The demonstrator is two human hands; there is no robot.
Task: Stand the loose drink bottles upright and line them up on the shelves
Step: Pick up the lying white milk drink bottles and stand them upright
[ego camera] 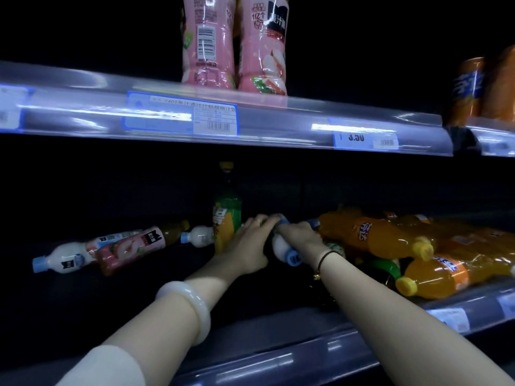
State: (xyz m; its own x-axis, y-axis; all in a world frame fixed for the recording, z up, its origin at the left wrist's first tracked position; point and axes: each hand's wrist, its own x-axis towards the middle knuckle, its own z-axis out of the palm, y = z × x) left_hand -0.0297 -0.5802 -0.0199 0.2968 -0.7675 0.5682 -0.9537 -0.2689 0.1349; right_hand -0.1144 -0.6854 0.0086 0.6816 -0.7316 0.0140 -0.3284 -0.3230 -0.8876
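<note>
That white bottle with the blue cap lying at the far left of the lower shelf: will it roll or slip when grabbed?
The white bottle lies on its side and looks round, so a nudge would probably roll it. It leans against the pink bottle, which may check it that way. Its glossy surface might be a bit slippery; it looks full, so fairly heavy for its size.

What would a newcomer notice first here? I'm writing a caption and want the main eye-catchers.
Both bare hands, left hand and right hand, meet at mid-shelf over a lying white plastic bottle with a blue cap. To the right sprawls a heap of toppled orange soda bottles with yellow caps. Above, two upright pink peach-drink bottles glow on the upper shelf.
</note>
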